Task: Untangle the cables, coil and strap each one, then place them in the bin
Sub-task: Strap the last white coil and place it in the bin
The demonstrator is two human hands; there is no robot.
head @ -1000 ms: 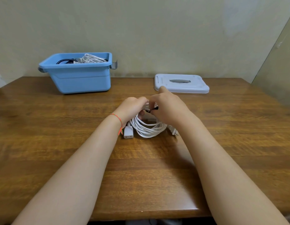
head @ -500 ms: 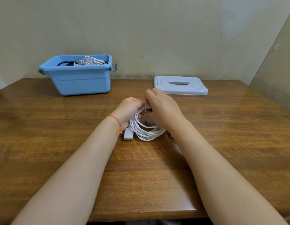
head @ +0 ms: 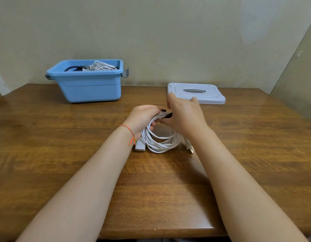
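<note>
Left hand (head: 143, 117) grips the top of the white cable coil (head: 161, 140), fingers curled round the bundle; coil hangs below both hands onto the counter (head: 64, 154), connector just under the left wrist; right hand (head: 183, 116) pinches the black strap (head: 167, 116) at the bundle top. Half a second ago the strap was hidden under the right hand, now its end shows pulled across; likely cinching, strapping nearly done. Bin (head: 88, 88) sits well beyond the left hand, cables already inside; lid (head: 212, 96) just past the right hand.
</note>
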